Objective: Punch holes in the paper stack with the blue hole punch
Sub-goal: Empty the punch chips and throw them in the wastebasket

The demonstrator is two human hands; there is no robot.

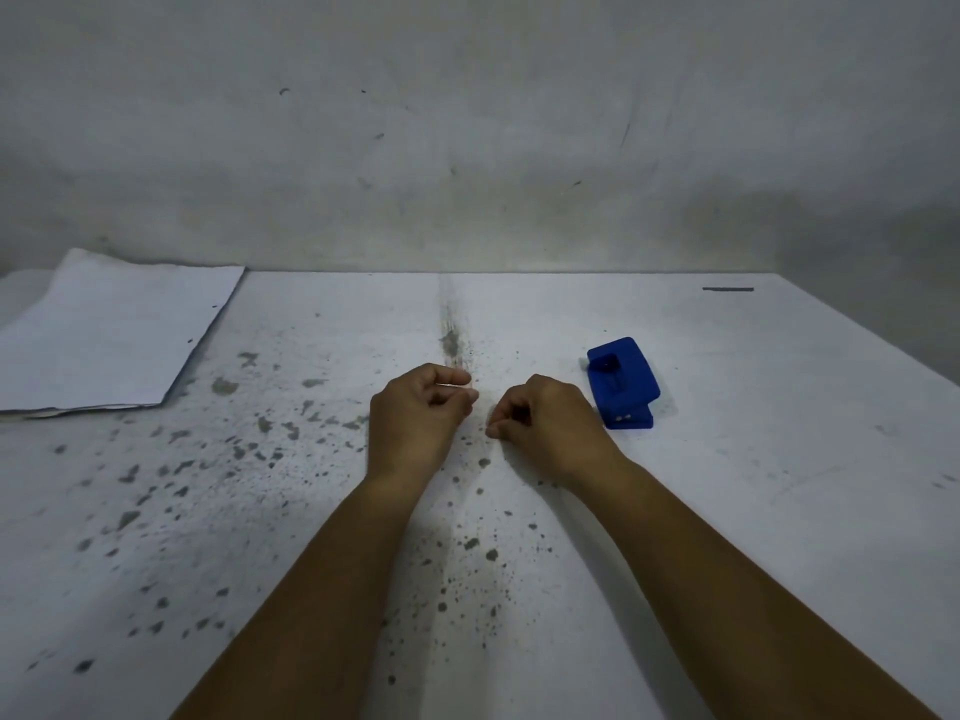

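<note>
Hands: left hand (pixel 421 415) and right hand (pixel 545 420) rest side by side at the middle of the desk (pixel 753 511), a small gap between them, fingers loosely curled, nothing held in either.
Forearms: both bare, reaching in from the near edge.
Blue hole punch (pixel 622 383): sits on the desk just beside the right hand, on its far right side, not touched; lever appears down.
Paper stack (pixel 111 335): white sheets lying flat at the far left of the desk, well apart from both hands and from the punch; near edge shows several layers, slightly uneven.
Desk surface: white, speckled with grey stains, a dark smear running along the centre line.
Wall (pixel 467 122): grey, scuffed, directly behind the desk.
Step in hand: start of the task, judged from paper and punch both lying untouched and apart.
Next move calls for: bringing paper and punch together, likely left hand to the stack and right to the punch, then squaring one paper edge into the punch slot before pressing.
</note>
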